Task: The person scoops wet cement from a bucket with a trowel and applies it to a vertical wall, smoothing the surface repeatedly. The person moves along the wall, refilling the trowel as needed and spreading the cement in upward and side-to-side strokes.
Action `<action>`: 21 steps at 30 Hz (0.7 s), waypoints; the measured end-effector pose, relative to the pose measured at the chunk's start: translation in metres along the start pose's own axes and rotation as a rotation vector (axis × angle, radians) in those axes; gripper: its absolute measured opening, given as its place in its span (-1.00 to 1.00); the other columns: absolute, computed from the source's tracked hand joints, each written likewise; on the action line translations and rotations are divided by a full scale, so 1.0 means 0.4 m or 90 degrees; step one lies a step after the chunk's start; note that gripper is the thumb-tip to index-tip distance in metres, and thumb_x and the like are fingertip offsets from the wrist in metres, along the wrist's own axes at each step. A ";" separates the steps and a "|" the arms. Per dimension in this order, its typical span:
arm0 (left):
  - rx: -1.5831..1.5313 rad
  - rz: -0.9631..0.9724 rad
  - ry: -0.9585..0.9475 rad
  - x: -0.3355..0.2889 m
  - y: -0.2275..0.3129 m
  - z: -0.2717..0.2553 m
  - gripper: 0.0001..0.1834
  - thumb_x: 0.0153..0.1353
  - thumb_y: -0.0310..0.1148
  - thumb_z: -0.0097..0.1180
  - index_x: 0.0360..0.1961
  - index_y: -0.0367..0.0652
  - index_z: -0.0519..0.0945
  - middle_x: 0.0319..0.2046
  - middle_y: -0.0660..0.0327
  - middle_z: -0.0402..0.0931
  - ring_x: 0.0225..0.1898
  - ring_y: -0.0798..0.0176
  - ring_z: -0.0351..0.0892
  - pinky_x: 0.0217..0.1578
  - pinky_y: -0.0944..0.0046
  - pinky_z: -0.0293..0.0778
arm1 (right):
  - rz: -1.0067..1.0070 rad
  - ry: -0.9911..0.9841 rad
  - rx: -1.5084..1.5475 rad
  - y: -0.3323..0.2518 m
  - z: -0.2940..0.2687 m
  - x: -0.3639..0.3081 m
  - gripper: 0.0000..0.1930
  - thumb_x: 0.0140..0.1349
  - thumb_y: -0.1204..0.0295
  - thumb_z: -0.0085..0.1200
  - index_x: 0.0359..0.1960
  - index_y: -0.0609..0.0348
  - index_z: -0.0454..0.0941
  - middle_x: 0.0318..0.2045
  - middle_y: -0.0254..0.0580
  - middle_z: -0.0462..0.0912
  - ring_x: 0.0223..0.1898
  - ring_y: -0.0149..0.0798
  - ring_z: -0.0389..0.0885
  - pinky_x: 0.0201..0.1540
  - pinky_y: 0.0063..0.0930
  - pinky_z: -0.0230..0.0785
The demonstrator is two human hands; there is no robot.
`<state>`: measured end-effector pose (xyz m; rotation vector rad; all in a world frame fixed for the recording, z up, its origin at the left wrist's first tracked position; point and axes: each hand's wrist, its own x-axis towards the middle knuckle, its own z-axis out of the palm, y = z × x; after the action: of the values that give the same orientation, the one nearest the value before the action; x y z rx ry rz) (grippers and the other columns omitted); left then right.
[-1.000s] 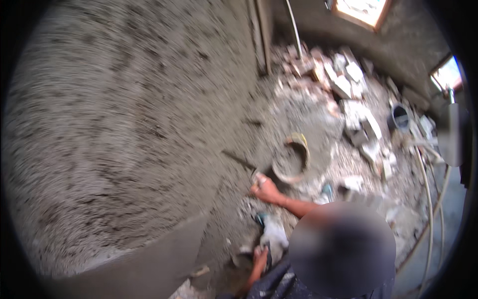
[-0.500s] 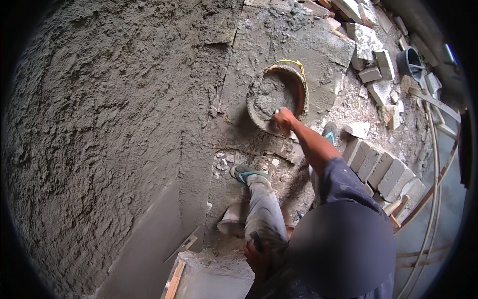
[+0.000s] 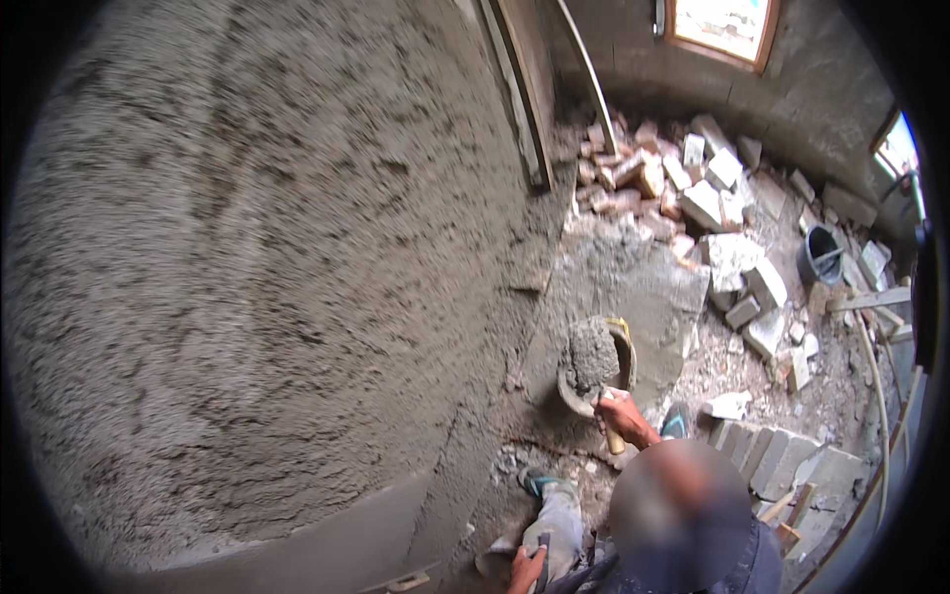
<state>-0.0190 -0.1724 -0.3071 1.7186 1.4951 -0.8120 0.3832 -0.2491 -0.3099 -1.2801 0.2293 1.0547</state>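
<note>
My right hand (image 3: 618, 414) grips the wooden handle of a trowel (image 3: 616, 440), whose blade is covered by a heap of wet grey mortar (image 3: 593, 353). That load is over a round bucket (image 3: 629, 364) with a mortar-caked rim and a yellow handle. Low in the picture, my left hand (image 3: 526, 568) is closed around a narrow dark object (image 3: 541, 560) by my leg; its kind cannot be made out. On the left rises a wall (image 3: 327, 228) coated in rough wet mortar, with a smooth strip along its bottom.
Broken bricks and blocks (image 3: 693, 188) lie heaped at the far end. A dark bucket (image 3: 820, 253) stands at the far right. Stacked grey blocks (image 3: 782, 460) are close on my right, near long poles (image 3: 881, 416). A board (image 3: 524, 99) leans on the wall.
The view has swung up, showing the far rubble and windows. My right hand, low inside the bucket before, now holds the mortar-loaded trowel over it. My left hand still grips the dark object.
</note>
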 end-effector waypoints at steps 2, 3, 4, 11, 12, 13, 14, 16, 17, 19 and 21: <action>-0.078 0.025 -0.018 0.034 -0.039 -0.014 -0.36 0.01 0.11 0.12 -0.07 -0.23 0.51 -0.13 -0.08 0.51 -0.04 -0.03 0.47 -0.02 0.14 0.37 | -0.161 -0.066 0.111 -0.144 0.042 -0.031 -0.80 0.05 0.32 -0.03 -0.47 0.21 0.40 -0.68 -0.25 0.41 -0.72 -0.38 0.40 -0.70 -0.50 0.29; -0.116 0.058 -0.023 0.053 -0.058 -0.021 -0.38 0.02 0.10 0.12 -0.10 -0.26 0.52 -0.17 -0.07 0.53 -0.07 -0.01 0.50 -0.04 0.17 0.38 | -0.255 -0.034 0.106 -0.234 0.061 -0.050 -0.78 0.05 0.29 -0.04 -0.45 0.22 0.39 -0.69 -0.25 0.41 -0.72 -0.38 0.40 -0.70 -0.51 0.29; -0.145 0.093 -0.034 0.063 -0.068 -0.045 -0.39 0.03 0.09 0.12 -0.13 -0.28 0.54 -0.20 -0.06 0.56 -0.10 0.01 0.53 -0.06 0.19 0.40 | -0.349 0.028 0.127 -0.326 0.079 -0.070 -0.75 0.05 0.27 -0.04 -0.42 0.23 0.38 -0.68 -0.25 0.41 -0.72 -0.38 0.40 -0.70 -0.51 0.28; -0.177 0.061 0.014 0.046 -0.133 -0.093 -0.47 0.09 0.04 0.09 -0.20 -0.29 0.59 -0.25 0.00 0.59 -0.15 0.09 0.55 -0.12 0.20 0.41 | -0.857 0.597 0.174 -0.859 0.251 -0.058 -0.75 0.11 0.39 0.11 -0.20 0.19 0.45 -0.45 -0.19 0.49 -0.53 -0.34 0.49 -0.48 -0.48 0.38; -0.189 0.062 0.012 0.058 -0.155 -0.092 -0.47 0.10 0.04 0.08 -0.21 -0.28 0.59 -0.26 0.00 0.59 -0.15 0.06 0.55 -0.12 0.19 0.41 | -0.903 0.711 0.168 -0.896 0.250 -0.020 -0.73 0.13 0.37 0.12 -0.15 0.16 0.45 -0.37 -0.15 0.50 -0.47 -0.30 0.50 -0.44 -0.46 0.40; -0.202 0.061 0.011 0.068 -0.192 -0.078 -0.47 0.11 0.05 0.06 -0.21 -0.27 0.59 -0.27 0.00 0.59 -0.15 0.04 0.55 -0.12 0.18 0.41 | -0.934 0.827 0.161 -0.934 0.252 0.015 -0.70 0.14 0.35 0.13 -0.09 0.12 0.46 -0.29 -0.12 0.51 -0.42 -0.27 0.51 -0.40 -0.43 0.41; -0.227 0.053 0.013 0.075 -0.219 -0.072 -0.47 0.12 0.06 0.05 -0.22 -0.26 0.60 -0.28 0.00 0.59 -0.15 0.01 0.54 -0.12 0.17 0.40 | -0.904 0.865 0.112 -0.945 0.315 0.043 -0.73 0.18 0.33 0.07 -0.10 0.11 0.46 -0.29 -0.10 0.52 -0.47 -0.24 0.49 -0.45 -0.39 0.39; -0.070 0.091 0.040 0.038 -0.170 -0.147 -0.47 0.15 0.07 -0.01 -0.24 -0.24 0.60 -0.28 -0.04 0.57 -0.15 -0.10 0.52 -0.13 0.12 0.39 | -0.780 1.152 -0.551 -0.889 0.390 0.261 -0.75 0.23 0.29 -0.07 -0.16 0.16 0.44 -0.39 -0.07 0.51 -0.50 -0.19 0.47 -0.48 -0.28 0.36; -0.069 0.062 0.035 0.005 -0.136 -0.160 -0.47 0.15 0.08 -0.02 -0.26 -0.24 0.60 -0.28 -0.06 0.56 -0.15 -0.12 0.51 -0.14 0.11 0.39 | -0.850 0.905 -0.570 -0.784 0.485 0.299 -0.77 0.20 0.32 -0.10 -0.20 0.19 0.44 -0.43 -0.05 0.50 -0.50 -0.14 0.48 -0.48 -0.24 0.34; -0.022 0.141 -0.007 -0.013 -0.166 -0.161 -0.45 0.15 0.08 -0.03 -0.29 -0.29 0.58 -0.25 -0.13 0.53 -0.14 -0.15 0.49 -0.14 0.06 0.36 | -0.819 0.404 -0.463 -0.579 0.658 0.366 -0.79 0.15 0.40 -0.15 -0.27 0.24 0.45 -0.53 -0.02 0.49 -0.50 -0.03 0.48 -0.49 -0.17 0.31; -0.039 0.072 -0.020 -0.021 -0.155 -0.114 -0.43 0.15 0.09 -0.04 -0.31 -0.32 0.57 -0.25 -0.16 0.52 -0.14 -0.16 0.48 -0.15 0.05 0.35 | -0.684 -0.049 -0.498 -0.299 0.727 0.111 -0.73 0.15 0.29 -0.06 -0.20 0.20 0.43 -0.50 0.02 0.52 -0.44 0.03 0.51 -0.40 -0.15 0.34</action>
<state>-0.0812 -0.1338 -0.2817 1.7204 1.3749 -0.7230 0.3810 0.0323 -0.1630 -1.7070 -0.9360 0.2151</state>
